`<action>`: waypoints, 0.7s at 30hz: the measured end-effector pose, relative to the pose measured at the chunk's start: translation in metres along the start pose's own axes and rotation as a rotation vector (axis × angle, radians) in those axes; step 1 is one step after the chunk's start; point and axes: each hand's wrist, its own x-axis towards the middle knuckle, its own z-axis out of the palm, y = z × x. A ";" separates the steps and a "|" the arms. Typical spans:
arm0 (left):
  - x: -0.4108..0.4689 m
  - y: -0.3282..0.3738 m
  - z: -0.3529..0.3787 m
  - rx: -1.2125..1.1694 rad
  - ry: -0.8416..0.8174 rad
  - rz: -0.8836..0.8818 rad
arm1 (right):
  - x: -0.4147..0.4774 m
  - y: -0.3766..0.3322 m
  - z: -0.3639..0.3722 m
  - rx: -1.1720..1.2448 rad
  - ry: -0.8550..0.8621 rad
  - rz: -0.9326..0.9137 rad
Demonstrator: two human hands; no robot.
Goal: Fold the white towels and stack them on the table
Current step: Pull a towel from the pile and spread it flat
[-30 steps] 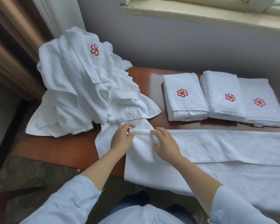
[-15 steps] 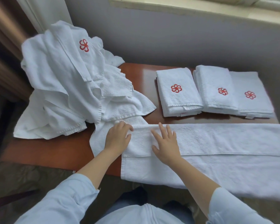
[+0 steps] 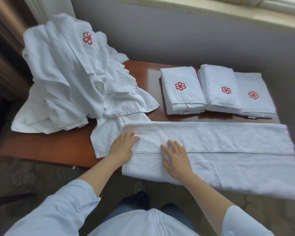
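Observation:
A long white towel lies across the front of the brown table, its far edge folded toward me in a lengthwise strip. My left hand rests flat on the towel's left end. My right hand presses flat on the fold with fingers spread. Three folded white towels with red flower logos, the folded towels, sit in a row at the back right. A heap of unfolded white towels covers the table's left side.
A grey wall and a window sill run behind the table. Curtains hang at the left. Patterned carpet lies below the table's front edge. The long towel overhangs the table at the right and front.
My hands let go of the pinched towel edge, laid it down and now lie flat on the fold. The right hand has slid a little toward me.

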 end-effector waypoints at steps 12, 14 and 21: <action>-0.105 0.034 0.043 -0.319 0.057 -0.580 | -0.072 0.005 0.012 0.063 -0.090 -0.098; -0.109 0.035 0.049 -0.417 0.037 -0.675 | -0.080 0.006 0.014 0.068 -0.094 -0.091; -0.097 0.040 0.072 -0.987 0.183 -0.824 | -0.088 0.007 0.015 0.106 -0.166 -0.055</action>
